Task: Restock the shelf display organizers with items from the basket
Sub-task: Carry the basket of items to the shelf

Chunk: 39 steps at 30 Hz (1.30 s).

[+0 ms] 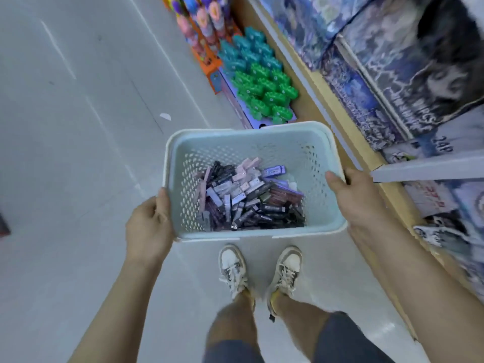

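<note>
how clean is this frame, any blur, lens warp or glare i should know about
Head view: the basket and the packs in it are fairly sharp; head view, right side: the shelf boxes smear with motion blur; head view overall: wide-angle warp bows the shelf edge, lighting is soft and even, with pale reflected streaks on the floor.

Ahead of the fingers of the left hand, a white scrap lies on the grey floor. Farther ahead stand packed green toys, teal toys just beyond them, then pink and purple figures in an orange box. Blue printed boxes sit past the fingers of the right hand. White sneakers stand nearer than all the fingers.
</note>
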Motion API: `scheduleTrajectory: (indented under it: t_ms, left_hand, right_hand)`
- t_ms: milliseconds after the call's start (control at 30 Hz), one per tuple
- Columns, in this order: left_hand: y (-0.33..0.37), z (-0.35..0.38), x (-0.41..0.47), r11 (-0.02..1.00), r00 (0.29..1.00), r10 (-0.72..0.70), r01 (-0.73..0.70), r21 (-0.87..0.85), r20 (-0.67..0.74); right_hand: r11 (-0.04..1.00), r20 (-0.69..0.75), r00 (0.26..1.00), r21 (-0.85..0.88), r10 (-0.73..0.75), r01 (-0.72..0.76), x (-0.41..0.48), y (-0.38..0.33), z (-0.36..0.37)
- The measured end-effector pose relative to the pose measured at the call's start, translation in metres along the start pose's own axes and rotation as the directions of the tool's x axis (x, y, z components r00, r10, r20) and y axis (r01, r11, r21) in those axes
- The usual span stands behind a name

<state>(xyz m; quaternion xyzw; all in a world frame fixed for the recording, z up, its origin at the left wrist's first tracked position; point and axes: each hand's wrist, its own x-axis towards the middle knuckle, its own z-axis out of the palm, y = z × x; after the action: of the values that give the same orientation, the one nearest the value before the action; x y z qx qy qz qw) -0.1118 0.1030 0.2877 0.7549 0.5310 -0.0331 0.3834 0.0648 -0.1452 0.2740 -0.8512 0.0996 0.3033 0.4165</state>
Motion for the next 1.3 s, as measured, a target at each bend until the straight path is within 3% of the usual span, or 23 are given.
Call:
scheduleTrajectory:
  t_ms: [100,333,667,800,1067,1300]
  left_hand:
    - [0.025,-0.069,-0.014,0.996,0.990,-0.046,0.036,-0.082,-0.134]
    - [0.057,-0.212,0.040,0.973,0.986,-0.048,0.010,-0.232,-0.158]
    - [0.133,-0.402,0.176,0.939,0.963,-0.113,0.024,-0.342,-0.245]
    - [0.177,-0.465,0.249,0.916,0.964,-0.112,0.006,-0.400,-0.242]
    - [0.236,-0.540,0.432,0.880,0.957,-0.130,-0.009,-0.475,-0.260]
    - [0.295,-0.608,0.590,0.806,0.966,-0.185,0.043,-0.590,-0.182]
  right_hand:
    - [0.996,0.062,0.995,-0.049,-0.075,0.078,-0.026,-0.085,-0.004]
    - [0.975,0.112,0.968,0.012,-0.223,0.224,-0.069,-0.275,0.038]
    - [0.970,0.164,0.966,0.168,-0.202,0.174,-0.070,-0.492,0.135]
    - [0.967,0.175,0.964,0.194,-0.202,0.168,-0.040,-0.572,0.177]
    - [0.983,0.360,0.917,0.117,-0.173,0.139,0.066,-0.728,0.253]
    - [0.964,0.295,0.920,0.140,-0.258,0.226,0.149,-0.883,0.337]
